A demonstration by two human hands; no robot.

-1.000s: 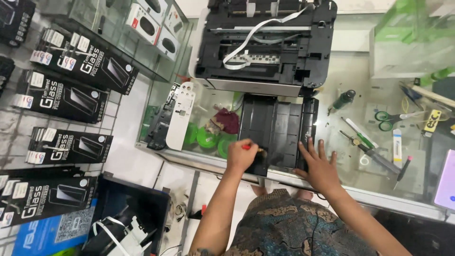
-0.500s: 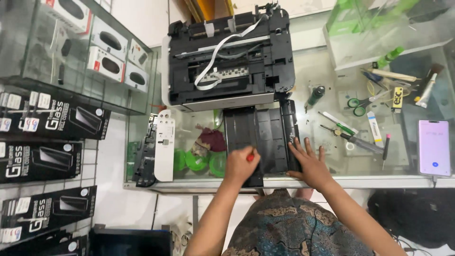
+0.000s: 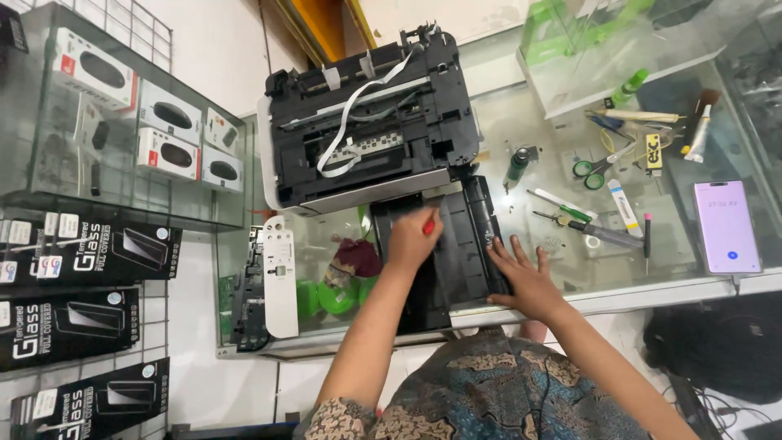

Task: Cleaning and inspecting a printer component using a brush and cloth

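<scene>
An opened black printer [image 3: 366, 138] with a loose white ribbon cable sits on a glass counter [image 3: 676, 253]. In front of it lies a black printer panel [image 3: 460, 244]. My left hand [image 3: 410, 243] is closed around a small red-handled tool [image 3: 428, 226] and rests on the panel's left half. My right hand [image 3: 525, 277] lies flat with fingers spread on the panel's right edge, holding nothing.
A white cover strip [image 3: 278, 277] lies left of the panel. To the right are a green-capped bottle [image 3: 517, 165], screwdrivers [image 3: 586, 231], green-handled scissors [image 3: 590, 167], brushes and a phone [image 3: 725, 226]. Boxed goods fill the glass shelf [image 3: 163, 147] on the left.
The view has swung so the printer and counter sit further right and lower. Both hands stay on the black panel; the left one with the red tool has shifted slightly toward the printer.
</scene>
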